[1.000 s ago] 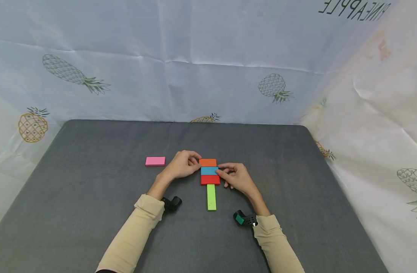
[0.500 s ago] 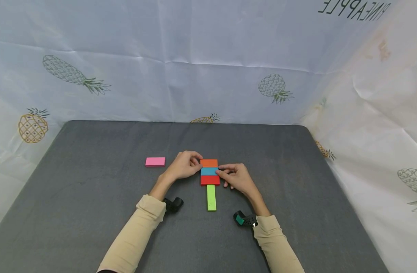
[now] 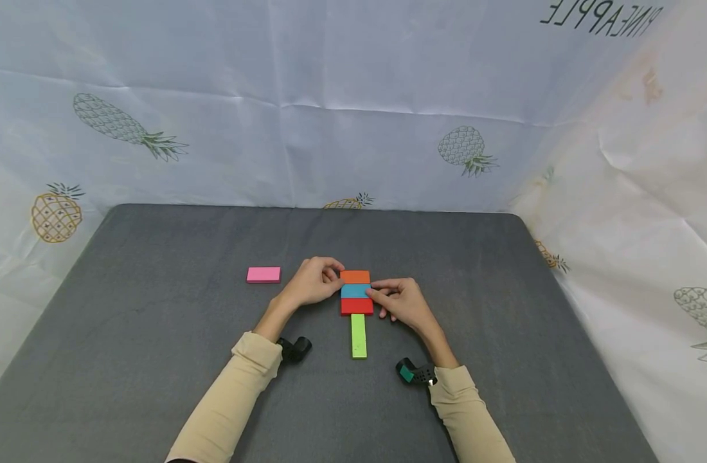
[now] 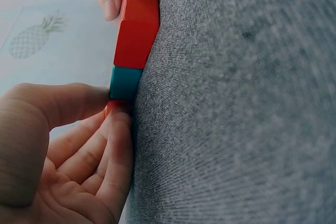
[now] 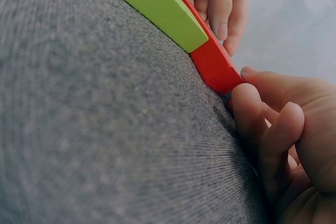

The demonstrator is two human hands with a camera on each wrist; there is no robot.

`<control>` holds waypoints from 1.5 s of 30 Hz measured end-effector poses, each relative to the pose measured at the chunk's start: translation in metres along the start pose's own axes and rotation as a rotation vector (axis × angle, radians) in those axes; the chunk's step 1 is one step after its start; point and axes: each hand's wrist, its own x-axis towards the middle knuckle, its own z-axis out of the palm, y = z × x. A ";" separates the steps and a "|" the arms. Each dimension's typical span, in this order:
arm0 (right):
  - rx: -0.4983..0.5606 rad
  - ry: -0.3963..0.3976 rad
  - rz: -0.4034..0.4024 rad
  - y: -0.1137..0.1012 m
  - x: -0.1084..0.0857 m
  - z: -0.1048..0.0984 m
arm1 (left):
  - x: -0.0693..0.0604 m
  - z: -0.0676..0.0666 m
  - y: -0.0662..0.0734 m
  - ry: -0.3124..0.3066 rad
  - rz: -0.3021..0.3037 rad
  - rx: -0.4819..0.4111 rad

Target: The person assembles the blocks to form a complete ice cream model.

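Observation:
An orange block (image 3: 355, 276), a blue block (image 3: 356, 291) and a red block (image 3: 357, 307) lie flat against each other in a stack-like row. From the middle of the red block's near side a light green block (image 3: 358, 335) extends toward the person. My left hand (image 3: 314, 281) pinches the left end of the orange block; in the left wrist view its thumb (image 4: 79, 100) also touches the blue block's end. On the opposite side, my right hand (image 3: 404, 301) holds the right end of the blue block between thumb and curled fingers. In the right wrist view those fingertips (image 5: 247, 103) largely hide the blue block.
To the left of the left hand, a pink block (image 3: 263, 275) lies alone on the dark grey tabletop (image 3: 157, 308). White cloth (image 3: 353, 148) with printed pineapples hangs behind the table. Each wrist wears a black camera mount, such as the left one (image 3: 294, 349).
The left hand has shifted slightly right with the orange block, whose ends now nearly line up with those of the blue block. My right hand has stayed in place.

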 end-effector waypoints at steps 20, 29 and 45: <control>0.034 0.011 -0.010 0.037 0.014 0.001 | 0.000 0.001 0.002 0.005 0.003 -0.005; 0.024 0.004 -0.029 0.037 0.020 -0.003 | 0.000 0.001 0.000 0.006 0.001 -0.002; -0.011 -0.068 -0.061 0.036 0.033 -0.006 | -0.001 0.001 0.000 -0.005 -0.014 -0.006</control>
